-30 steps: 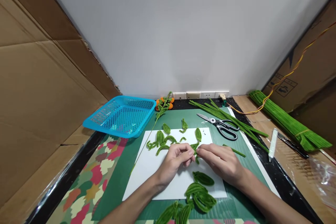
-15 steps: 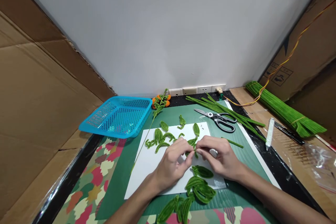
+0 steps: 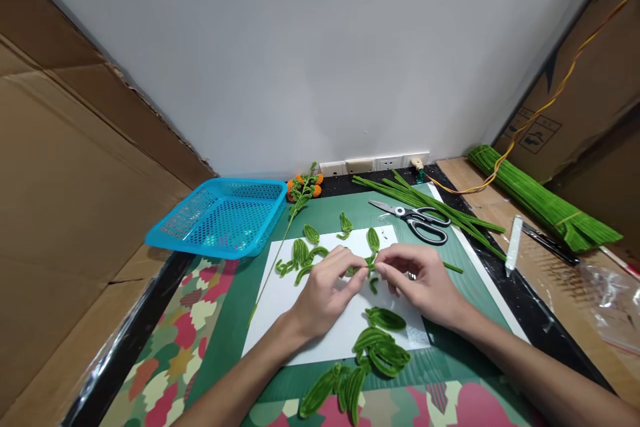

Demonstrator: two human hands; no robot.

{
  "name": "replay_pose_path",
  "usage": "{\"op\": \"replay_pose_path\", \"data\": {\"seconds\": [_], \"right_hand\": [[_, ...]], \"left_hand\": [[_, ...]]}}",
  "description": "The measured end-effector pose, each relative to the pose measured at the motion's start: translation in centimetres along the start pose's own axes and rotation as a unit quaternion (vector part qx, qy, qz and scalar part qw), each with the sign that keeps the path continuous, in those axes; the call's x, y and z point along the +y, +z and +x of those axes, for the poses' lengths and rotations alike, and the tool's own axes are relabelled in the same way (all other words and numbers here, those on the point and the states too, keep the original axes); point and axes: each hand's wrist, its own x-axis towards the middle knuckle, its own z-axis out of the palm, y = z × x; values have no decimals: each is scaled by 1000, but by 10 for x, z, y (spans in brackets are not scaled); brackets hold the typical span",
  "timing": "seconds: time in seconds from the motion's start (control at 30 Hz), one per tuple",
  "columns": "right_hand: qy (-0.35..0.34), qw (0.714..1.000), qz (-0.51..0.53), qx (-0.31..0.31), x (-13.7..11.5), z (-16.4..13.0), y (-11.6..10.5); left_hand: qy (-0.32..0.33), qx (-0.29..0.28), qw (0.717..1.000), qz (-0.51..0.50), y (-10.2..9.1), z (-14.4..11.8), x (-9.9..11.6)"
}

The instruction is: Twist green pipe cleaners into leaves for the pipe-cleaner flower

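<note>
Over the white sheet of paper, my left hand and my right hand meet with closed fingertips. Both pinch a small green pipe cleaner piece, mostly covered by the fingers. Just below them lies a short curled green piece. Fuzzy leaf shapes of pipe cleaner surround the hands: one leaf beyond them, a ribbed leaf with curled pieces to the left, and a dark green leaf nearer me. A leaf cluster lies at the paper's front edge.
A blue basket stands at the left, beside an orange-flowered stem. Scissors and loose green pipe cleaners lie at the back right. Farther right are a white stick-like tool, a black-handled tool and a pipe cleaner bundle.
Both hands have shifted slightly away from me, still pinched together. The short curled piece on the paper below the fingers now shows clearly. The camera view has tilted a little.
</note>
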Motion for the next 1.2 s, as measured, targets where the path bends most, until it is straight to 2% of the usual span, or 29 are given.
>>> {"op": "replay_pose_path", "data": {"seconds": [0.1,0.17,0.23,0.33,0.47,0.67,0.77,0.97,1.07,1.2], "right_hand": [[-152,976,-154,22,5,-2,-3],[-225,949,-219,12,12,-3,-5],[-265,925,-270,9,19,-4,-6],[-270,911,-311,3,25,-5,-5],[-267,911,-314,-8,26,-6,-5],[-314,876,-367,-16,25,-6,-9],[-324,868,-376,-26,25,-6,-10],[-339,855,-393,4,26,-7,-7],[-328,861,-388,11,27,-7,-5],[-275,899,-341,6,26,-7,-1]], "left_hand": [[-154,26,976,-153,9,-3,3],[-209,38,950,-229,14,-6,3],[-241,41,928,-281,18,-8,2],[-259,39,910,-322,23,-10,-1],[-269,32,903,-333,24,-13,-2],[-285,-1,892,-350,22,-15,-1],[-286,-13,890,-354,21,-15,-1],[-290,-30,880,-374,19,-12,0],[-292,-32,875,-385,19,-12,0],[-285,-16,872,-398,18,-14,0]]}}
